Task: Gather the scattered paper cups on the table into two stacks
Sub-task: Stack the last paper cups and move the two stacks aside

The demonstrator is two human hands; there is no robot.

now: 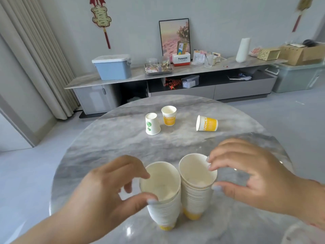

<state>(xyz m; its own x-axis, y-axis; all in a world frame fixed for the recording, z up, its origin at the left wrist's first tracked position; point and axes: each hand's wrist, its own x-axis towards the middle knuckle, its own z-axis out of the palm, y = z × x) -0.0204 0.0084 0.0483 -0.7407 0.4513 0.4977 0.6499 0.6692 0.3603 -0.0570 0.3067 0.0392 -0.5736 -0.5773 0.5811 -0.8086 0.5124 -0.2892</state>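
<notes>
Two tall stacks of paper cups stand side by side near me on the round marble table (pixel 105 147). My left hand (pixel 112 189) pinches the rim of the left stack (pixel 163 205) with thumb and fingers. My right hand (pixel 249 175) touches the rim of the right stack (pixel 197 194) with fingertips and thumb. Farther back are three loose cups: a white cup with a green print (pixel 152 123) upside down, a yellow cup (pixel 169 115) upright beside it, and a yellow cup (pixel 207 123) lying on its side to the right.
Beyond the table a long low cabinet (pixel 175 74) carries a blue storage box (pixel 112 66), a tray, a framed picture and cardboard boxes. Curtains hang at the left. Grey floor surrounds the table.
</notes>
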